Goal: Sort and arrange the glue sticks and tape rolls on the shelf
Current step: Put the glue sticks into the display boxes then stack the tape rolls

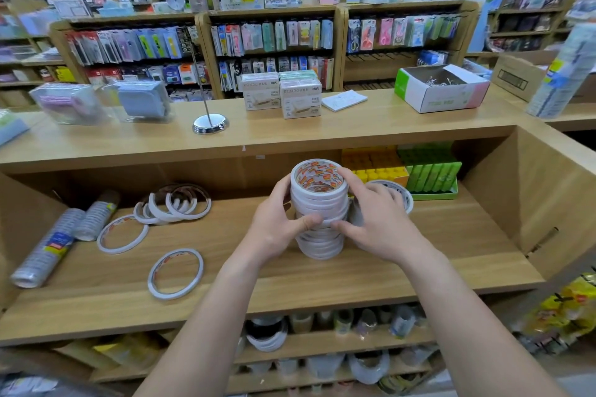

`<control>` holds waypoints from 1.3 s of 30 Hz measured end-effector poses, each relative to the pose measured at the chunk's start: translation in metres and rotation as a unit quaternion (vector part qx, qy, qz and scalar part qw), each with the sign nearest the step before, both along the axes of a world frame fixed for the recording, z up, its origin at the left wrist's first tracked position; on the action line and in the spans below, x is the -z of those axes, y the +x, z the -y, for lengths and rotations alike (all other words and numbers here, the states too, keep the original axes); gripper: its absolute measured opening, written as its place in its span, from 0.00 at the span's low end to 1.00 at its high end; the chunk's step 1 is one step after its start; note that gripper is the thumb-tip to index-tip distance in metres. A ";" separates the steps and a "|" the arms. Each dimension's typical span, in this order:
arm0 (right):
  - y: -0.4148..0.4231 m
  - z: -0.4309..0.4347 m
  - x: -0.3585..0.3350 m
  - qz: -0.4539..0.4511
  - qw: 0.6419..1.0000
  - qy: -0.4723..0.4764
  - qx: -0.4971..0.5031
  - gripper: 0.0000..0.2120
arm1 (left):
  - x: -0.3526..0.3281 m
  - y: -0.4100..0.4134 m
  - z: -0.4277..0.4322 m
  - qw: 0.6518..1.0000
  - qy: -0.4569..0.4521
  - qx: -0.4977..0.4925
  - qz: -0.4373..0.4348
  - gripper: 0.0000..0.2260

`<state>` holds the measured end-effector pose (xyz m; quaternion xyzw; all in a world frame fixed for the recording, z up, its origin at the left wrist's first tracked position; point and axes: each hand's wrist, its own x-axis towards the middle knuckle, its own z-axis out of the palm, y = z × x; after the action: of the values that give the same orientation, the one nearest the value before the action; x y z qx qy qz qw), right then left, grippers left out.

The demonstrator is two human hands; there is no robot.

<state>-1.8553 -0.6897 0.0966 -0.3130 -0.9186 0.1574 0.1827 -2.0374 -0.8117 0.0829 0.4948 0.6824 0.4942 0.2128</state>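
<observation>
Shelf (pixel 290 287), middle board: stack of tape rolls (pixel 319 235) stands upright at its centre, roughly ten high.
Far left of stack: two sleeved tubes (pixel 48 251), lying down.
Behind-right: yellow glue tray (pixel 374 164) and green glue tray (pixel 432 174), one each, probably sorted.
Left hand (pixel 277 226) and right hand (pixel 380 226) curl round the stack's sides, likely squaring it.
Left of stack: two flat loose rolls (pixel 175 272), plus a leaning bunch (pixel 174 203), number unclear.

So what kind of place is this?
Probably a stationery shop. The wooden shelf holds a stack of tape rolls and boxes of glue sticks, and packaged scissors hang on display behind.
</observation>
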 end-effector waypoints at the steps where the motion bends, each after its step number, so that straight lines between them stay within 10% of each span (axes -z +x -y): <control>1: -0.001 -0.001 0.001 -0.004 1.000 0.004 0.003 0.44 | 0.000 0.000 -0.001 1.000 0.005 0.001 0.002 0.39; 20: -0.067 0.075 -0.019 -0.070 0.995 0.043 -0.059 0.42 | -0.021 -0.040 0.086 0.992 0.082 -0.071 0.064 0.36; 27: -0.087 0.135 0.037 -0.050 0.990 -0.099 -0.082 0.44 | 0.037 -0.059 0.144 0.989 0.018 -0.091 0.119 0.33; 39: -0.082 0.134 0.071 -0.008 0.996 -0.087 -0.019 0.45 | 0.049 -0.059 0.123 0.960 -0.196 -0.126 -0.158 0.32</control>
<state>-1.9375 -0.8233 0.0260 -0.3093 -0.9057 0.2423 0.1591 -2.0968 -0.9351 0.0341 0.4254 0.8476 0.2891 0.1306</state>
